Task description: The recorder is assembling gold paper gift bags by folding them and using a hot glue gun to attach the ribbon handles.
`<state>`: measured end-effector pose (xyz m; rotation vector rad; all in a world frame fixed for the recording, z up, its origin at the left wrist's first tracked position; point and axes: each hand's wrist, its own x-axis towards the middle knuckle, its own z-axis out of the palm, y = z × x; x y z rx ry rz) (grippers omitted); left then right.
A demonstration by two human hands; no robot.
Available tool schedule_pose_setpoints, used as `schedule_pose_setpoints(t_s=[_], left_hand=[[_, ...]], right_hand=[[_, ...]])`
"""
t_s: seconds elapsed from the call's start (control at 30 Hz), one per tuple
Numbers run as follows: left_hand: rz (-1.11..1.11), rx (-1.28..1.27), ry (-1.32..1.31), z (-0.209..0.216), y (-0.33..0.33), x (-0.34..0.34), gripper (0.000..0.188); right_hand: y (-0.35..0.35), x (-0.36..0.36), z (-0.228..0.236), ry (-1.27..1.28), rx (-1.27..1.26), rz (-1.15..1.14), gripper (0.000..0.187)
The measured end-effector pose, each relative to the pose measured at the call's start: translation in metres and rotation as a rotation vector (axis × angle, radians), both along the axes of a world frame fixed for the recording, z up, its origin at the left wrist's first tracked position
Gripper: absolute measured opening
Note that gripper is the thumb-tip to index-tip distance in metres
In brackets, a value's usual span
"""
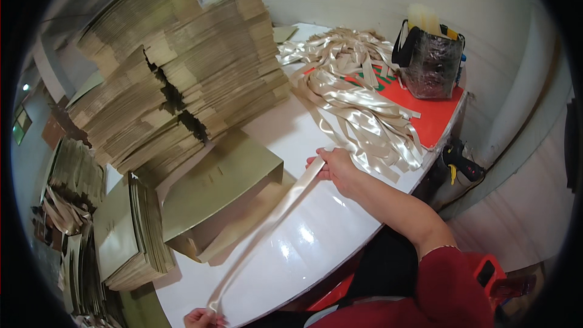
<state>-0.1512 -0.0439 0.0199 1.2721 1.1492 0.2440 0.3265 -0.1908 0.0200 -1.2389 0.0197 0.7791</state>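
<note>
So the cream ribbon (296, 195) ran slantwise over the surface (340, 209), near left to far right. Left hand (202, 318) had 1 end pinched in its fingers, right hand (336, 169) gripped it toward the other. The gold box (225, 189) sat just left of the ribbon, long side roughly parallel; couldn't tell if they touched. Right hand looked nearer the box.

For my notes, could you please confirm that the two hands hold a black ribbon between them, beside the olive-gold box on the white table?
Not quite: the ribbon is pale cream, not black, as the head view shows. The left hand and right hand do hold it between them, beside the olive-gold box on the white table.
</note>
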Motion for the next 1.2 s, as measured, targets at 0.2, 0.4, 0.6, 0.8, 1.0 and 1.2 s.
schedule_pose_setpoints(t_s=[0.2, 0.4, 0.6, 0.8, 1.0, 1.2], left_hand=[[0.577, 0.026, -0.527, -0.038, 0.019, -0.031, 0.017], [0.442, -0.531, -1.240, -0.043, 0.031, -0.026, 0.029], [-0.397, 1.384, -0.179, 0.007, -0.019, 0.165, 0.008], [-0.891, 1.055, 0.494, 0.039, 0.025, 0.285, 0.027], [-0.651, 0.191, -0.022, 0.027, 0.029, 0.298, 0.029], [-0.536, 0.082, -0.083, 0.064, 0.007, 0.299, 0.032]], right_hand=[[0.002, -0.026, -0.013, 0.129, 0.304, -0.214, 0.026], [-0.028, -0.071, -0.005, 0.248, 0.310, 0.140, 0.020], [-0.018, -0.098, -0.002, -0.101, -0.046, 0.638, 0.019], [-0.012, -0.096, -0.008, -0.185, -0.064, 0.591, 0.021], [-0.025, -0.086, -0.002, -0.242, -0.145, 0.494, 0.019], [-0.014, -0.091, -0.001, -0.460, -0.081, 0.272, 0.023]])
